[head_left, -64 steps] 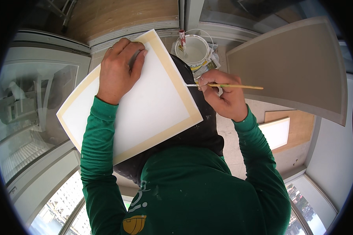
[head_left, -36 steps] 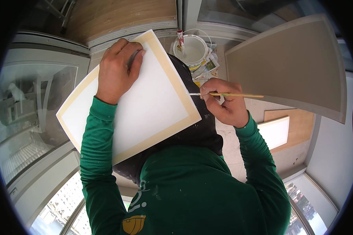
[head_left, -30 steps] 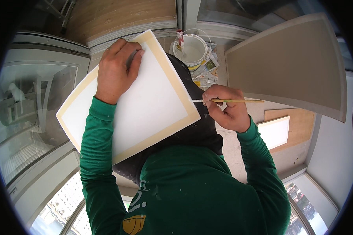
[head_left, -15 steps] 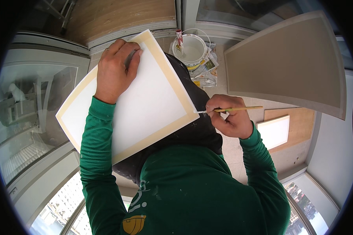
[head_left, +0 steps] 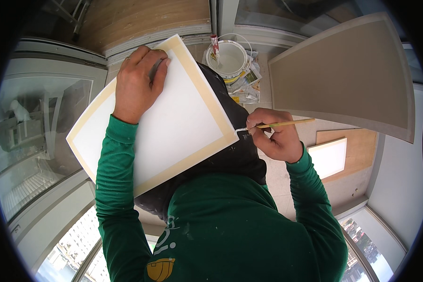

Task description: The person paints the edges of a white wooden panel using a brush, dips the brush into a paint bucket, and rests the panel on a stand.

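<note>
A white rectangular panel (head_left: 174,117) with a beige strip along its border lies tilted across my dark-trousered lap. My left hand (head_left: 138,84) is closed on its upper left edge, fingers curled and thumb bent toward the panel's face; the fingertips are partly hidden. In my right hand (head_left: 275,134) is a slim paintbrush (head_left: 286,123), pinched close to its bristles, its pale wooden handle pointing right. The white-coated tip meets the panel's edge by the right corner.
Beyond my knees stands a white paint bucket (head_left: 231,58) with a red-handled brush (head_left: 215,46), on paint-stained paper (head_left: 249,89). A large grey-brown panel (head_left: 343,75) leans at the right. Below it, another white panel (head_left: 329,157) rests on a wooden board (head_left: 366,145). Glass doors (head_left: 47,127) flank the left.
The brush tip has shifted slightly up along the panel's right edge, and the brush handle has tilted more upward to the right. My left hand stays in place.
</note>
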`<state>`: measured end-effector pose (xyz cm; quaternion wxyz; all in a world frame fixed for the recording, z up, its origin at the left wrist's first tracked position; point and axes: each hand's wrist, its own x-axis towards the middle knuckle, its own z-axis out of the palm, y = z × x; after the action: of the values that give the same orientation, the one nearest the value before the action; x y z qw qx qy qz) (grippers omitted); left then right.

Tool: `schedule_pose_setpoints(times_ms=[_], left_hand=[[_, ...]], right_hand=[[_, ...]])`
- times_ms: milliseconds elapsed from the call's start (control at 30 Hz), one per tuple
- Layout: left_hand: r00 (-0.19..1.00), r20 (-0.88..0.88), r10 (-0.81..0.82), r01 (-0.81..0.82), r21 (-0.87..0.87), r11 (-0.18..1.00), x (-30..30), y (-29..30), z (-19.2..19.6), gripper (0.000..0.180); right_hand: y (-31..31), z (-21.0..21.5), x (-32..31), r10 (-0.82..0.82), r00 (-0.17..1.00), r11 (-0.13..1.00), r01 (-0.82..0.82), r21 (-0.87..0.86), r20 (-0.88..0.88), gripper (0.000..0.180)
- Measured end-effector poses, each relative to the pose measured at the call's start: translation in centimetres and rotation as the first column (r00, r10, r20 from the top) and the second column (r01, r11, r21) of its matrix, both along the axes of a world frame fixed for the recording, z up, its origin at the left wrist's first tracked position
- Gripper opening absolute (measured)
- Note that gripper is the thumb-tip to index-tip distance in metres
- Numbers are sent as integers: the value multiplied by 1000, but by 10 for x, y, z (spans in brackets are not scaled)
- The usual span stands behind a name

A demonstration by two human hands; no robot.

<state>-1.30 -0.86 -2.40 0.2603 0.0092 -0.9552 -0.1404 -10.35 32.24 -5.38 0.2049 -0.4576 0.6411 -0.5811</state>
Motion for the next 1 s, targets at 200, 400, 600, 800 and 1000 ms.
schedule_pose_setpoints(times_ms=[200, 400, 600, 800, 1000], left_hand=[[999, 25, 33, -34, 27, 999, 3, -2, -3, 11], [1000, -6, 6, -6, -3, 1000, 1, 0, 0, 8], [1000, -2, 1, -1, 19, 1000, 1, 0, -1, 9], [1000, -12, 4, -4, 2, 1000, 1, 1, 0, 9], [1000, -6, 7, -6, 19, 1000, 1, 1, 0, 9]], right_hand=[[0, 0, 1, -37, 998, 999, 36, -26, -43, 22], [7, 2, 8, -5, 999, 1000, 6, 22, -37, 22], [16, 6, 11, 15, 1000, 999, -14, 47, -13, 21], [14, 4, 11, -46, 998, 999, 45, -23, -37, 22], [18, 0, 15, -14, 1000, 1000, 15, 20, -27, 23]])
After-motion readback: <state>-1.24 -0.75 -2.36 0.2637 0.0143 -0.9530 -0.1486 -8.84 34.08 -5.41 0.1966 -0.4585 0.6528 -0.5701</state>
